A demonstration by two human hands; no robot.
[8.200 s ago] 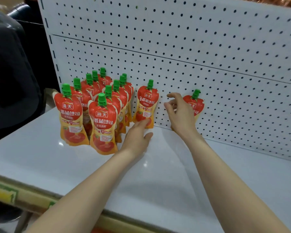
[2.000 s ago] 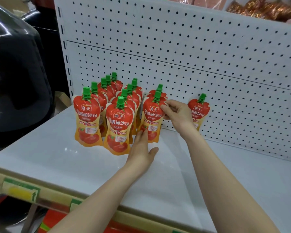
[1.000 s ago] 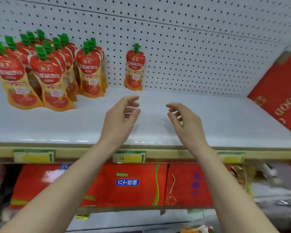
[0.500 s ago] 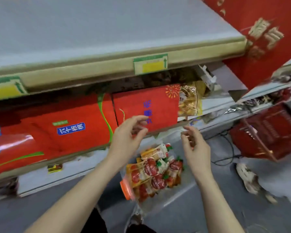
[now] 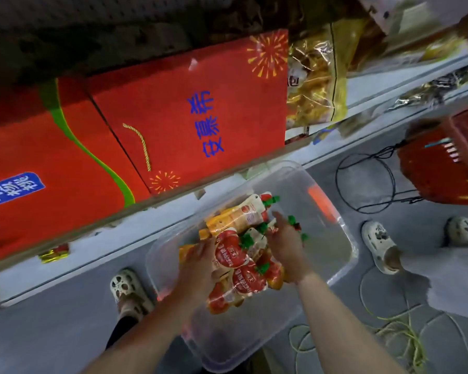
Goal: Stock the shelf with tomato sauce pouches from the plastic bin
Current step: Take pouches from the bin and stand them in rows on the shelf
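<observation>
A clear plastic bin (image 5: 257, 336) stands on the floor below me, with several red and orange tomato sauce pouches (image 5: 246, 282) with green caps piled in its left half. My left hand (image 5: 197, 263) reaches in and its fingers touch the left edge of a red pouch (image 5: 229, 255). My right hand (image 5: 287, 245) lies over the pouches beside it, fingers stretched toward the green caps. Neither hand visibly grips a pouch; the picture is blurred. The stocked shelf is out of view.
Red gift boxes (image 5: 187, 117) and yellow snack bags (image 5: 314, 76) fill the low shelf just behind the bin. A red basket (image 5: 443, 163), black cables (image 5: 368, 179) and another person's shoes (image 5: 378, 244) are at the right. My own shoe (image 5: 127, 290) is left of the bin.
I left the pouches standing on the upper shelf and looked down. Both hands have dropped from the shelf edge into the bin on the floor and now reach the pouches.
</observation>
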